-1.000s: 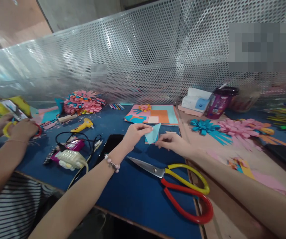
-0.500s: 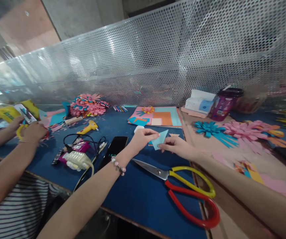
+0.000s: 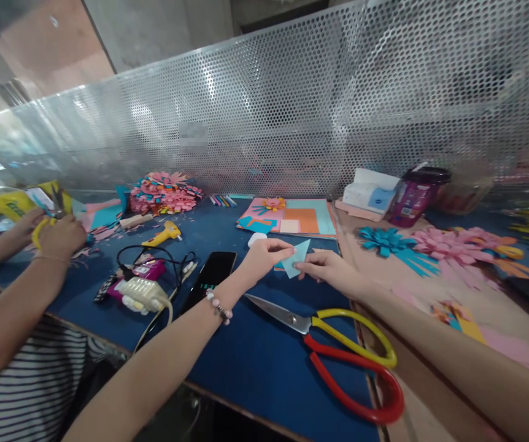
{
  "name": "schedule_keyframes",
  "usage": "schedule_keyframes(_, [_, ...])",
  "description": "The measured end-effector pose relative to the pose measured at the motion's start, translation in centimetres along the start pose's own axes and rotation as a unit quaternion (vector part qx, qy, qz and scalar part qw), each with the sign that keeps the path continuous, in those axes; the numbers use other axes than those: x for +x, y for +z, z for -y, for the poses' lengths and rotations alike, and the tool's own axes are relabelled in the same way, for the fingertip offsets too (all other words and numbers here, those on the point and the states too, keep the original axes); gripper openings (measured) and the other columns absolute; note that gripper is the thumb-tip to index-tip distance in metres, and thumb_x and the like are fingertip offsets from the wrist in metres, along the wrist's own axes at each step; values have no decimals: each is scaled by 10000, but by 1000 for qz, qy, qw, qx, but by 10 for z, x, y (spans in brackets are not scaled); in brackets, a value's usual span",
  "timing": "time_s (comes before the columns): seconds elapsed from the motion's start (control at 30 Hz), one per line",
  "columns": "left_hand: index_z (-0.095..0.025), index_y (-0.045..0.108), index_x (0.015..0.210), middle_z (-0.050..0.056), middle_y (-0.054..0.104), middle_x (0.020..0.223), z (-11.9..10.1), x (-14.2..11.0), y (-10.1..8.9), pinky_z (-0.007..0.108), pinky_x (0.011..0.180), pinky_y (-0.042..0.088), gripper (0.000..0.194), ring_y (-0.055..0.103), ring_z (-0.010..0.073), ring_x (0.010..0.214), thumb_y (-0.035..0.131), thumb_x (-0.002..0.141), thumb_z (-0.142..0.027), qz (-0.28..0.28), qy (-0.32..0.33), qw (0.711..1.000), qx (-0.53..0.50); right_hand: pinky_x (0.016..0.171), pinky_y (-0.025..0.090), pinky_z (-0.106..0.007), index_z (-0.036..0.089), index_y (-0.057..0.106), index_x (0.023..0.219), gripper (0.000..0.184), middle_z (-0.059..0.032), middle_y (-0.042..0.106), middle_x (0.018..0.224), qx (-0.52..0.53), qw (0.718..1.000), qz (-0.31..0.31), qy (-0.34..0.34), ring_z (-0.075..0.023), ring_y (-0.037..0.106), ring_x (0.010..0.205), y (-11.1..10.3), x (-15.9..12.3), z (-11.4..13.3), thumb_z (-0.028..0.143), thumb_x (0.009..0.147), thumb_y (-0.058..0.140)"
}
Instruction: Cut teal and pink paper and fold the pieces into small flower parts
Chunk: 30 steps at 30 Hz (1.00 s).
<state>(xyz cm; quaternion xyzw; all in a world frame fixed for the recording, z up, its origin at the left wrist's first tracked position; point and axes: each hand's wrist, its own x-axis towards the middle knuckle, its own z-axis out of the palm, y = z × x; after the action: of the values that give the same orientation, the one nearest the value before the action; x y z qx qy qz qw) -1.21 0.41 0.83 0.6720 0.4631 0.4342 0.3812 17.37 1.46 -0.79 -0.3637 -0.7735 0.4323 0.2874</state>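
The left hand (image 3: 261, 263) grasps a light-blue paper (image 3: 296, 260) in its fingers; the right hand's (image 3: 326, 270) fingers pinch its edge at four o'clock. From this paper, scissors (image 3: 297, 321) lie at five o'clock on the surface (image 3: 264, 374); a phone (image 3: 216, 267) at nine; coloured sheets (image 3: 322, 212) at twelve.

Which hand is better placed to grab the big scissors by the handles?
Likely your right hand: the handles of the scissors lie nearer it, blades pointing leftward. It and your left hand both hold light-blue paper.
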Motion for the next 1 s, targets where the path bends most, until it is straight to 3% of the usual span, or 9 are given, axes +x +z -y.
schedule_keyframes(0.23, [-142,681,810,45,650,750,0,-1,0,242,600,440,292,559,132,665,626,678,-397,25,-16,1000,-7,447,297,-210,137,633,643,427,37,394,485,17,999,-32,15,-71,368,464,1,1,-6,544,732,539])
schedule_keyframes(0.4, [-142,669,815,32,625,706,1,0,1,224,538,415,291,527,115,611,610,687,-396,14,-15,1000,0,401,227,-205,157,565,620,420,56,369,467,89,992,-72,53,-61,315,433,3,3,-10,574,662,592])
schedule_keyframes(0.6, [-137,671,810,43,646,756,2,1,0,241,614,425,284,554,131,678,597,703,-389,6,6,1000,15,389,176,-203,144,613,709,408,43,423,513,165,979,-97,68,-50,284,439,4,4,-8,539,615,658])
schedule_keyframes(1.0, [-154,657,840,32,641,760,8,2,3,216,556,427,267,557,126,678,604,700,-374,18,-17,1000,-7,418,216,-218,148,607,630,416,29,448,499,102,989,-101,38,-66,328,459,4,3,-8,564,648,614])
